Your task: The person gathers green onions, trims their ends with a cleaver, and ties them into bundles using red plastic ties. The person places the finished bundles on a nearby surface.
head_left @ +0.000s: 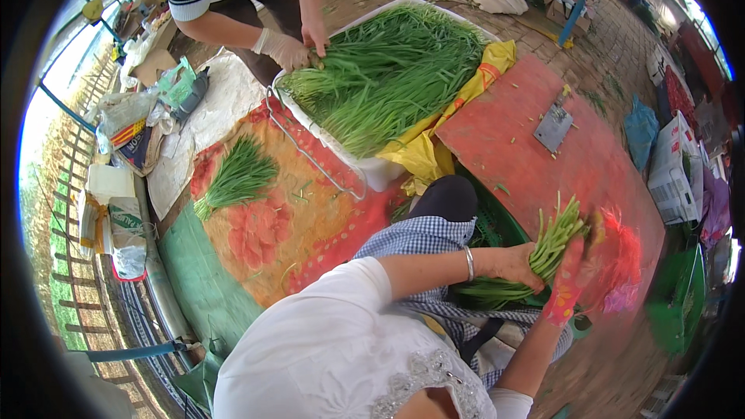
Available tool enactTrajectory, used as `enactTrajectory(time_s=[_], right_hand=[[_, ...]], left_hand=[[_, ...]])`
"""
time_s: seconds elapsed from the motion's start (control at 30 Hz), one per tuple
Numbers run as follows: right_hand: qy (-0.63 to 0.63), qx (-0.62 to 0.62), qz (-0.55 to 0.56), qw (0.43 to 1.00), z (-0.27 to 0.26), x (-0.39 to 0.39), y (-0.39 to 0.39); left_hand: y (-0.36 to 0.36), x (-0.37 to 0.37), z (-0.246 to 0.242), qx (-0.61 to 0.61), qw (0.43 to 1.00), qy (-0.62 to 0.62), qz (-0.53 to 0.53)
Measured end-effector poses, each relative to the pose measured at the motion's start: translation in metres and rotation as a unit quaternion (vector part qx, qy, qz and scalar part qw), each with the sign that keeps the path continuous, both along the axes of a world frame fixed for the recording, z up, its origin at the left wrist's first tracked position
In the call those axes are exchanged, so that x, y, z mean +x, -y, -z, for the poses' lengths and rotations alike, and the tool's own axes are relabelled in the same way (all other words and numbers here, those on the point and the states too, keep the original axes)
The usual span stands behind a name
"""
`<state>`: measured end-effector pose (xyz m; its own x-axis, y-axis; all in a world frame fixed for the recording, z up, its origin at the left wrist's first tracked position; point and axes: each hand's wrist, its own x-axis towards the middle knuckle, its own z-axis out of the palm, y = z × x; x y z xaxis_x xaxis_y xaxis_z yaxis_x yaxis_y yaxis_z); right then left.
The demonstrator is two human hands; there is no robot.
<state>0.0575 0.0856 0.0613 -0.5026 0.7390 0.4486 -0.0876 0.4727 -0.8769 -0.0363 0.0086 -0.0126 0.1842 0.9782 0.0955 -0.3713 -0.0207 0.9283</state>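
My left hand (518,267), bare with a bracelet at the wrist, is closed around a bunch of long green leafy stalks (550,244). The pale cut ends point up and away, and the leaves hang over my checkered apron (419,250). My right hand (573,279), in a red flowered glove, is at the other side of the bunch's stalk ends, its fingers partly blurred; whether it grips them cannot be told. Just right of it, red strands (623,256) lie on the red board. A cleaver-like metal blade (553,128) rests farther up the board.
A white tub (378,177) full of green stalks stands ahead, where a co-worker's gloved hand (282,49) and bare hand (315,35) hold some. Another bunch (238,177) lies on the flowered cloth (314,233) at left. The red board (512,157) is at right, beside a green crate (500,215).
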Motion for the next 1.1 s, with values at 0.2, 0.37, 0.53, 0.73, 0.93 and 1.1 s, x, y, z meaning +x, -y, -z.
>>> enactTrajectory(time_s=[0.2,0.37,0.53,0.73,0.93,1.1], right_hand=[[0.003,0.084,0.009,0.996,-0.005,-0.009,0.005],[-0.165,-0.261,-0.089,0.947,-0.001,-0.009,0.001],[-0.100,-0.098,0.105,0.984,-0.022,0.009,-0.016],[-0.180,0.178,0.124,0.959,-0.095,0.036,-0.034],[-0.364,-0.028,0.279,0.888,-0.110,0.044,-0.016],[-0.442,-0.084,0.218,0.866,-0.072,0.099,-0.043]], left_hand=[[0.006,0.002,0.002,-0.032,0.999,0.007,0.003],[0.006,-0.001,0.006,-0.012,0.998,-0.045,-0.044],[0.012,-0.009,-0.001,0.031,0.995,-0.091,-0.010],[0.025,-0.029,-0.011,-0.002,0.990,-0.136,-0.038],[0.032,-0.052,-0.006,-0.021,0.984,0.056,-0.169],[0.036,-0.078,-0.001,-0.070,0.937,0.170,-0.297]])
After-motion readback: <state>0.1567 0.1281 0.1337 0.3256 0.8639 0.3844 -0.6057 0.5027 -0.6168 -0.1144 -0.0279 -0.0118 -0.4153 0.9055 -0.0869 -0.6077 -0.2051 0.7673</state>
